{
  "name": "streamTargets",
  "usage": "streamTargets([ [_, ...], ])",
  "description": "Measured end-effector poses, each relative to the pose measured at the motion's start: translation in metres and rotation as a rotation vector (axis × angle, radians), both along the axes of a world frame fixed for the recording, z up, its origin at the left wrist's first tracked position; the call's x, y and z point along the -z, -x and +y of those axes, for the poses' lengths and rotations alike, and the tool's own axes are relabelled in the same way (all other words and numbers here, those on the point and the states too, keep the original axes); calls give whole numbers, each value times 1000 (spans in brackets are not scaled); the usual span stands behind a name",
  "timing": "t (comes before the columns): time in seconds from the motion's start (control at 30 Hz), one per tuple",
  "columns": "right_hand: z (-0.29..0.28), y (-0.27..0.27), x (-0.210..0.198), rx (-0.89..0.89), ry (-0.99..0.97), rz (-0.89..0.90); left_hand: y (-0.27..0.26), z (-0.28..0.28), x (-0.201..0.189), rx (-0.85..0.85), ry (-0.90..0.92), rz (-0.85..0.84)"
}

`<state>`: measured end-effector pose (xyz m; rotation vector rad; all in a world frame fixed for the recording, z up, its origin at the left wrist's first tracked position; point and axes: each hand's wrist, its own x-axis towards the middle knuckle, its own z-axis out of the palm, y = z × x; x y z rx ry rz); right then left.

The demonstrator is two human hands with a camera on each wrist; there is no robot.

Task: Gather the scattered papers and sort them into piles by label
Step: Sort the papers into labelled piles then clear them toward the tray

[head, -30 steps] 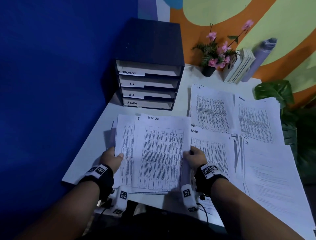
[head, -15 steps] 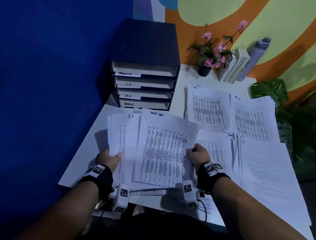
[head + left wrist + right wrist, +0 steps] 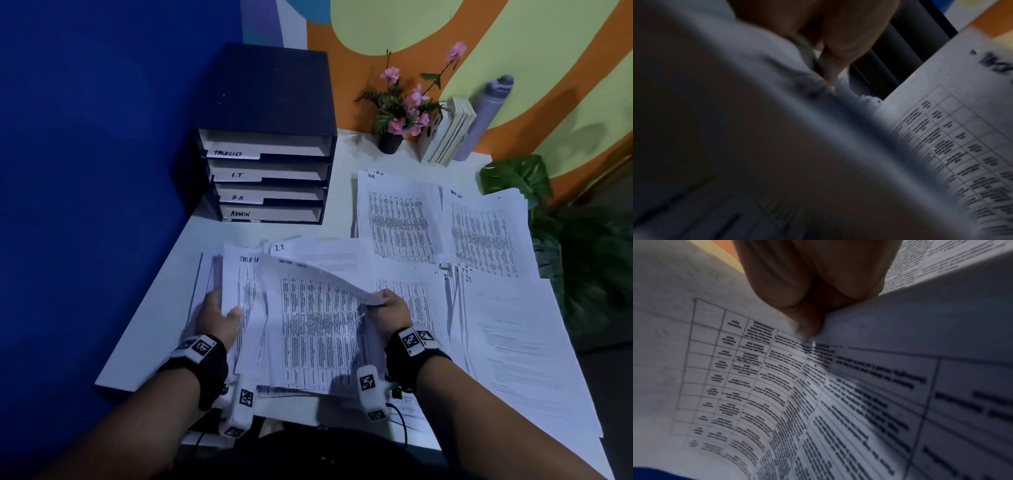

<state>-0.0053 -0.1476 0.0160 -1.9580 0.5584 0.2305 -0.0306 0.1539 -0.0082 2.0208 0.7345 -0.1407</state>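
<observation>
I hold a loose bundle of printed table sheets (image 3: 318, 329) over the near edge of the white desk (image 3: 164, 301). My left hand (image 3: 219, 313) grips the bundle's left edge, where one sheet is headed "TASK LI". My right hand (image 3: 388, 306) pinches the top sheet's right edge, whose upper corner curls over. In the right wrist view my fingers (image 3: 812, 311) pinch that sheet (image 3: 760, 386). In the left wrist view my fingers (image 3: 830, 53) hold blurred paper (image 3: 941, 146). Sorted piles lie further right: an H.R. pile (image 3: 397, 219), a task list pile (image 3: 486, 233) and I.T. sheets (image 3: 513, 342).
A dark four-tray sorter (image 3: 267, 178) labelled TASKLIST, I.T, H.R and ADMIN stands at the desk's back left against the blue wall. A pink flower pot (image 3: 394, 137), upright books (image 3: 448, 133) and a paper roll (image 3: 486, 116) line the back. A leafy plant (image 3: 555, 240) stands right.
My right hand has lifted and turned the top sheet leftward, its upper right corner now curling over. The bundle has fanned apart, baring an I.T. sheet behind it. The view has shifted slightly.
</observation>
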Motion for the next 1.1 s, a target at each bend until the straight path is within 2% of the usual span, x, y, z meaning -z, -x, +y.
streamTargets([
  [0.07, -8, 3, 11, -4, 40, 29, 5, -1, 3, -4, 14, -71],
  [0.13, -12, 7, 20, 37, 25, 60, 9, 3, 8, 68, -12, -105],
  [0.23, -14, 12, 18, 45, 15, 66, 8, 7, 14, 179, 20, -38],
  [0.5, 1, 18, 26, 117, -137, 13, 4, -10, 14, 162, 258, 34],
  [0.6, 5, 14, 19, 92, -156, 27, 6, -7, 26, 176, 224, 44],
  [0.67, 3, 12, 19, 73, -180, 96, 6, -1, 30, 176, 152, 52],
  [0.83, -3, 10, 33, 123, -157, 135, 3, 9, 22, 156, 47, 115],
  [1.1, 2, 10, 27, 168, -136, 165, 9, 4, 25, 219, 99, 126],
])
